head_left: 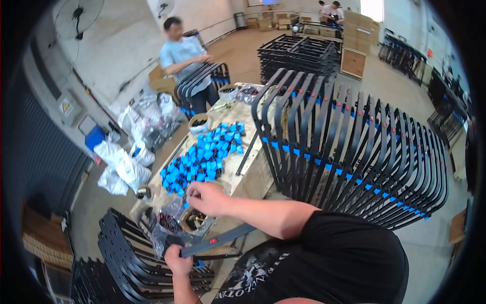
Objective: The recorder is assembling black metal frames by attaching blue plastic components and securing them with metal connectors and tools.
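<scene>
My left hand [179,258] is closed around the end of a black metal tube frame [223,240], which bears a small red piece and lies across in front of my body. My right hand [205,198] hovers over the near end of the worktable, its fingers curled and pinched together. What they hold, if anything, is hidden; a bit of blue shows just below the fingertips. Under this hand stands an open box of small dark and brass-coloured parts [195,221]. Beside it lies a clear plastic bag with red and black parts [169,221]. A heap of blue and black plastic pieces [202,154] lies just beyond.
A long row of upright black frames [349,152] stands to the right. More black frames [136,253] are stacked at lower left. White sacks [124,167] sit on the floor at left. Across the table, a person in light blue [179,53] handles similar frames.
</scene>
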`<state>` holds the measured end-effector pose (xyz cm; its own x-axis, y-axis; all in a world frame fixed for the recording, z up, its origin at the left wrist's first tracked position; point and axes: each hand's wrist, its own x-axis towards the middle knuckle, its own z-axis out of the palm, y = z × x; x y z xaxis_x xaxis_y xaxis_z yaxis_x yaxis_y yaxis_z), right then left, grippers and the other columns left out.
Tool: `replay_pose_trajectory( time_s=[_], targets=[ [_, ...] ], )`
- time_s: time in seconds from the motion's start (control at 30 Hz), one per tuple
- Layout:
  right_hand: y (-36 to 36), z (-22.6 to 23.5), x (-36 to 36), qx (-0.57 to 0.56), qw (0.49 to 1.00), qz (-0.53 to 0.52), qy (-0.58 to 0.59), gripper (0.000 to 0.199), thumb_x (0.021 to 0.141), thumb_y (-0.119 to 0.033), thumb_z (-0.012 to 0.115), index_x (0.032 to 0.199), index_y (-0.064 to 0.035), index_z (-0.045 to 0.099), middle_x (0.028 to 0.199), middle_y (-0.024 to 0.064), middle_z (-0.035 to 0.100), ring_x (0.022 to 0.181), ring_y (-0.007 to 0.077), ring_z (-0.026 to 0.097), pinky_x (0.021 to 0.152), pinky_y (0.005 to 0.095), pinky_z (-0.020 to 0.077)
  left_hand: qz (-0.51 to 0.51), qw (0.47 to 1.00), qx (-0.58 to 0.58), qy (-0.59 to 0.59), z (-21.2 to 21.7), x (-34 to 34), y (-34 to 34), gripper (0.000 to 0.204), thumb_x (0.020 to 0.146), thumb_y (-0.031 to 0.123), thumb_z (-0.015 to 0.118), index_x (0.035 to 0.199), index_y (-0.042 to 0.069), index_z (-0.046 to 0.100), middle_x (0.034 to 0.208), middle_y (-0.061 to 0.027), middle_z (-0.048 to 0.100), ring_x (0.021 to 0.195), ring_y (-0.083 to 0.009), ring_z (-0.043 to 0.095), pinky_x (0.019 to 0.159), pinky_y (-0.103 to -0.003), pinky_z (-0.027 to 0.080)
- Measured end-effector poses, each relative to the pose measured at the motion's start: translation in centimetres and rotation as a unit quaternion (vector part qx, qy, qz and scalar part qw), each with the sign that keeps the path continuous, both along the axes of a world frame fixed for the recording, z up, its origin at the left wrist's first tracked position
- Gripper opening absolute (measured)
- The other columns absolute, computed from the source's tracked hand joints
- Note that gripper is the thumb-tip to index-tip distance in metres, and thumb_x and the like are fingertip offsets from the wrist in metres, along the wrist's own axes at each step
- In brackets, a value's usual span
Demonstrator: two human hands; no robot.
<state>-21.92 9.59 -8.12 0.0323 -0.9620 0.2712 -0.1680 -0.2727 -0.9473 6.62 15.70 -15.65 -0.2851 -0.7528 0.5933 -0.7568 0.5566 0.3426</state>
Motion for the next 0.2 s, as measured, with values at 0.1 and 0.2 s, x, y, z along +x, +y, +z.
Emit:
replay_pose_trajectory(
  time_s=[0.1, 0.2],
  targets=[
    [7.5, 5.0, -7.2, -0.044, 0.982, 0.052, 0.174, 0.023, 0.090, -0.023, 0.066, 0.105, -0.0062, 0.064, 0.099, 0.0159, 0.072, 0.090, 0.0321, 0.071, 0.077, 0.0441, 0.0549, 0.014, 1.000, 0.003, -0.017, 0.0, -0.6, 3.6, 0.030, 0.073, 0.011, 0.082, 0.068, 0.007, 0.052, 0.063, -0.0148, 0.052, 0.058, -0.0385, 0.053, 0.054, -0.045, 0.042],
    [12.3, 1.4, -14.9, -0.061, 0.971, 0.055, 0.225, 0.029, 0.091, -0.025, 0.065, 0.116, -0.0115, 0.068, 0.110, 0.0167, 0.072, 0.104, 0.0301, 0.071, 0.090, 0.0432, 0.0563, 0.008, 0.999, 0.001, -0.032, 0.9, -3.5, 6.4, 0.030, 0.074, 0.013, 0.082, 0.068, 0.008, 0.053, 0.064, -0.0149, 0.053, 0.058, -0.0377, 0.055, 0.055, -0.045, 0.044]
  ],
)
